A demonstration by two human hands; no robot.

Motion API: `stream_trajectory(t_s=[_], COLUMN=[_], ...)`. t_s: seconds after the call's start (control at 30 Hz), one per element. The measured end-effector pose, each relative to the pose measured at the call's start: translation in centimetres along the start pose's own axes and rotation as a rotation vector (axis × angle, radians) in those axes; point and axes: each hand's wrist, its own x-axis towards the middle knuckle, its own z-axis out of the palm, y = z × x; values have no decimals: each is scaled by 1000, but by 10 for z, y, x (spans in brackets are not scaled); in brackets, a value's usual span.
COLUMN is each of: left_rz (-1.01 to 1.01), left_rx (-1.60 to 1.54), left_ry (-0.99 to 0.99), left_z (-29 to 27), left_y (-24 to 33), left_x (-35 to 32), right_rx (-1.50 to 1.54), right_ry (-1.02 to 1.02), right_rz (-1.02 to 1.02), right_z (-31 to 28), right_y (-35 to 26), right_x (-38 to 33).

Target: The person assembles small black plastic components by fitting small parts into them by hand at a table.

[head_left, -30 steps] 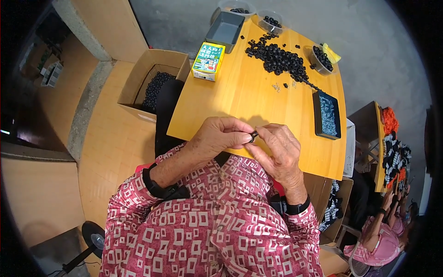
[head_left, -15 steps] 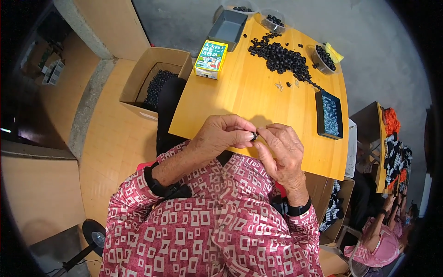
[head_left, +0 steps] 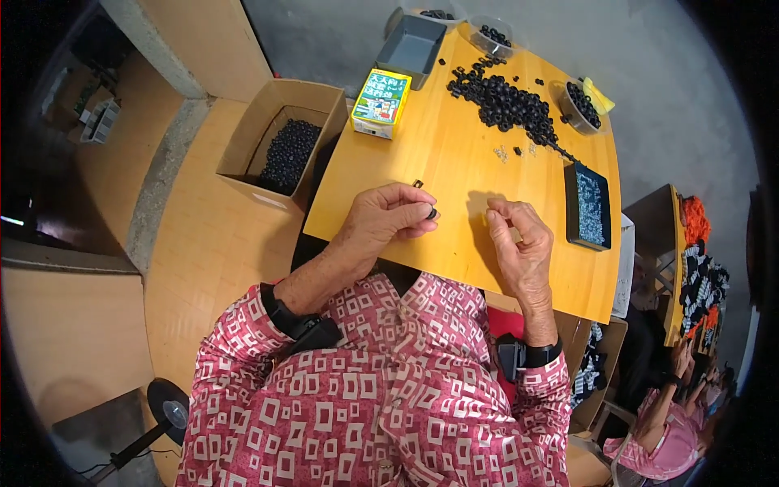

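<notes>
Nearby, yellow-green box (head_left: pixel 380 102) beyond left hand (head_left: pixel 388 221).

I see the table (head_left: pixel 454 170) ahead of me, with my left hand (head_left: pixel 388 217) and right hand (head_left: pixel 519 247) over its near edge, apart from each other. A small part (head_left: pixel 432 213) sits at my left fingertips. Farther back, a heap of small parts (head_left: pixel 505 102) lies mid-table; a printed carton (head_left: pixel 380 102) lies to its left, a tray (head_left: pixel 586 204) to its right. An open cardboard box (head_left: pixel 277 146) stands on the floor left of the table, holding more parts.
</notes>
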Motion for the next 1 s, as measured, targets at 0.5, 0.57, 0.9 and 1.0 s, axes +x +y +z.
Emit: stream_trajectory(t_s=[0.5, 0.57, 0.9, 1.0], left_rz=[262, 258, 202, 205], left_rx=[-110, -135, -98, -92], left_ry=[279, 252, 94, 96], left_z=[-39, -37, -22, -21], left_y=[20, 20, 17, 13], left_x=[18, 14, 3, -1], right_rx=[-426, -444, -196, 121], right_ry=[-254, -224, -60, 172], right_rz=[-655, -686, -458, -178], right_z=[85, 82, 40, 9], right_y=[-8, -7, 7, 28], right_x=[57, 52, 49, 54])
